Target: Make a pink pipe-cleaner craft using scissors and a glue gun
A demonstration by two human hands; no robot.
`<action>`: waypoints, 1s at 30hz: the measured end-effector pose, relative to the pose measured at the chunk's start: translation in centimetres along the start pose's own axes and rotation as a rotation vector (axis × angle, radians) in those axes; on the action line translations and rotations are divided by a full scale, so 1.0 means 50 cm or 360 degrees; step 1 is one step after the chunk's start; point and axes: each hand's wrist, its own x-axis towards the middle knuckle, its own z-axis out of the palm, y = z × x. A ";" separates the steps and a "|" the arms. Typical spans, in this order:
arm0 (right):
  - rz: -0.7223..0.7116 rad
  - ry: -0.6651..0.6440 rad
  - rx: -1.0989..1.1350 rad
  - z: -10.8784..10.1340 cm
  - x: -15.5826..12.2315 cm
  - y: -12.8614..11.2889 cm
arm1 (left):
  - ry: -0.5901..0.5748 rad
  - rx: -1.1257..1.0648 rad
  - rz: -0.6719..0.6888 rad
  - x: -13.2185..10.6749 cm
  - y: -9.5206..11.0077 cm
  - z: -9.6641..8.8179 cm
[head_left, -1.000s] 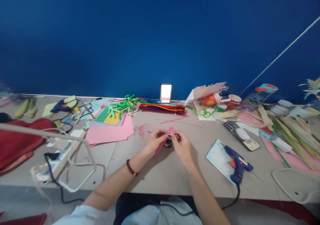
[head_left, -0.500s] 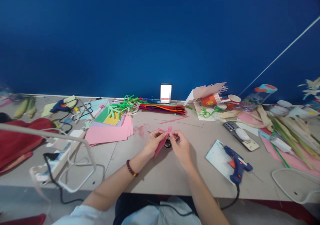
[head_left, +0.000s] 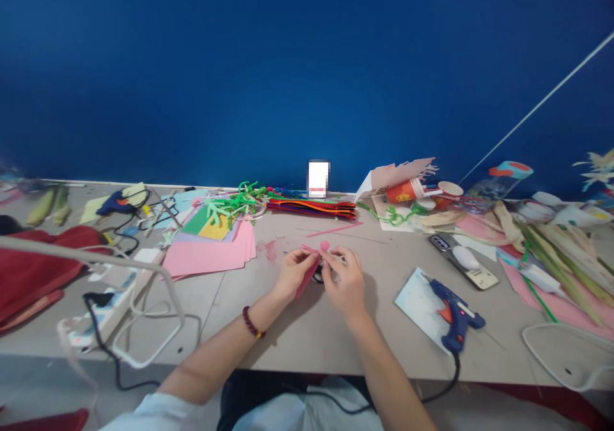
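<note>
My left hand (head_left: pixel 293 274) pinches a small pink craft piece between thumb and fingers. A rounded pink tip (head_left: pixel 325 245), perhaps bent pipe cleaner, stands up at its top, and a darker pink flat part (head_left: pixel 307 282) hangs beside my left palm. My right hand (head_left: pixel 344 281) meets the left at this piece, thumb and index finger closed on it near the rounded tip. Exactly how the parts join is hidden by my fingers. Black looped handles (head_left: pixel 317 279), likely of scissors, lie on the table beneath, mostly covered.
A bundle of coloured pipe cleaners (head_left: pixel 311 210) lies behind my hands, with a thin pink strip (head_left: pixel 334 229) before it. Pink paper sheets (head_left: pixel 206 256) lie left. On the right are a blue glue gun (head_left: pixel 455 316) on a pale card and a phone (head_left: pixel 484 277). A power strip (head_left: pixel 112 303) sits left.
My right hand has shifted slightly left, its fingers re-placed on the pink piece. The rounded tip looks narrower and tilted, and the black handles are more covered. My left hand stays nearly still.
</note>
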 end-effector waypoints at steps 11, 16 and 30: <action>-0.0098 -0.0011 -0.0101 -0.005 -0.001 -0.005 | 0.0045 -0.0059 -0.0047 0.005 -0.004 -0.008; -0.0179 -0.0096 -0.0212 -0.002 -0.002 -0.005 | 0.0077 -0.0216 -0.0139 0.014 -0.009 -0.016; -0.0240 -0.0230 -0.0315 0.006 -0.010 0.000 | 0.0150 -0.0287 -0.0172 0.015 -0.005 -0.018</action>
